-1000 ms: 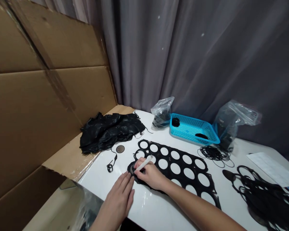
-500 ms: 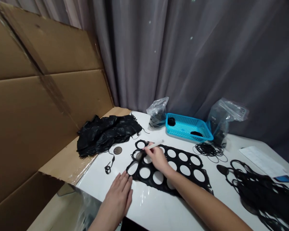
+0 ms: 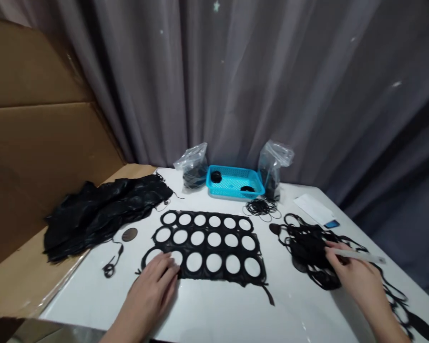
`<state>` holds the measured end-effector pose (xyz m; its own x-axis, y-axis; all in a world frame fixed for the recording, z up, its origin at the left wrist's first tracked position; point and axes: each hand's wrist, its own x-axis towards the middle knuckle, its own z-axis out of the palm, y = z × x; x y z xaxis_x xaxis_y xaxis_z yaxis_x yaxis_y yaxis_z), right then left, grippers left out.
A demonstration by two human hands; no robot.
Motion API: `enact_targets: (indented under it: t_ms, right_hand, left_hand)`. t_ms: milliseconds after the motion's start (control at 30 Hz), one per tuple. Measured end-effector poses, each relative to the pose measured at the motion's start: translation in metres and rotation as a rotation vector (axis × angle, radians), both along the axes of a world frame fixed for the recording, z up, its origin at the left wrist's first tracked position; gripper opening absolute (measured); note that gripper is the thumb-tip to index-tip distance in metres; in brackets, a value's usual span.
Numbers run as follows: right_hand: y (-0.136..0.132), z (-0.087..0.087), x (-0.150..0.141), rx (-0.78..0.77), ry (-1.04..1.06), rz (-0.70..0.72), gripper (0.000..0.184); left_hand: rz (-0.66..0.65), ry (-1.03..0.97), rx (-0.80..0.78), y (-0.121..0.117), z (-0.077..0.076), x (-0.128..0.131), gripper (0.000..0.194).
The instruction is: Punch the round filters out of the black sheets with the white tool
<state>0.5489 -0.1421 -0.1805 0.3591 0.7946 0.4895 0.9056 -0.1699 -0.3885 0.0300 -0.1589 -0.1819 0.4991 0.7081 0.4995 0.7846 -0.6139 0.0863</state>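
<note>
A black sheet (image 3: 206, 249) with rows of round holes lies flat on the white table. My left hand (image 3: 150, 282) rests over its near left corner, fingers stretched out and holding nothing. Over on the right, my right hand (image 3: 355, 276) grips a slim white stick-like tool (image 3: 366, 256) whose exact kind I cannot make out. Its fingertips are at a tangled heap of black strips and rings (image 3: 309, 245); whether they also pinch some of it is unclear. A dark disc (image 3: 275, 229) lies at the heap's left edge.
A blue basket (image 3: 232, 192) holding black coils stands at the back between two clear bags, the left bag (image 3: 194, 166) and right bag (image 3: 271, 166). Loose black rings (image 3: 261, 206) lie before it. Folded black material (image 3: 107, 209) and a cardboard box (image 3: 46, 157) are left.
My right hand has moved from the holed sheet to the heap on the right, carrying the white tool. My left hand now lies on the sheet's corner. The view has turned right.
</note>
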Motion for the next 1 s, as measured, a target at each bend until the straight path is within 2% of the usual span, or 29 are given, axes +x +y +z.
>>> enact_targets:
  t_ms: [67, 133, 200, 233, 333, 433, 500, 667, 867, 1000]
  right_hand:
    - [-0.006, 0.002, 0.002, 0.043, 0.033, 0.009, 0.038]
    - [-0.007, 0.010, -0.016, 0.056, 0.151, 0.078, 0.033]
    - [-0.007, 0.019, -0.047, 0.002, 0.357, 0.227, 0.030]
    - [-0.008, 0.022, -0.065, -0.077, 0.478, 0.335, 0.029]
    - [-0.008, 0.021, -0.114, -0.282, 0.714, 0.600, 0.028]
    - [-0.008, 0.009, -0.140, -0.368, 0.746, 0.777, 0.022]
    - [-0.007, -0.001, -0.145, -0.392, 0.728, 0.821, 0.018]
    - [-0.006, -0.013, -0.143, -0.412, 0.729, 0.812, 0.016]
    - [-0.003, -0.013, -0.142, -0.396, 0.712, 0.803, 0.016]
    - [-0.008, -0.012, -0.144, -0.368, 0.597, 0.834, 0.015]
  left_hand:
    - [-0.142, 0.011, -0.116, 0.006, 0.007, 0.032, 0.028]
    - [-0.260, 0.048, -0.240, 0.011, 0.012, 0.066, 0.038]
    - [-0.352, 0.095, -0.338, 0.015, 0.013, 0.096, 0.047]
    - [-0.384, 0.114, -0.368, 0.016, 0.011, 0.108, 0.051]
    - [-0.399, 0.159, -0.404, 0.020, 0.002, 0.132, 0.060]
    - [-0.378, 0.196, -0.420, 0.020, -0.007, 0.139, 0.067]
    - [-0.377, 0.208, -0.429, 0.019, -0.010, 0.139, 0.069]
    - [-0.370, 0.190, -0.419, 0.017, -0.011, 0.137, 0.068]
    - [-0.370, 0.203, -0.429, 0.017, -0.014, 0.138, 0.070]
    - [-0.367, 0.219, -0.453, 0.017, -0.015, 0.138, 0.071]
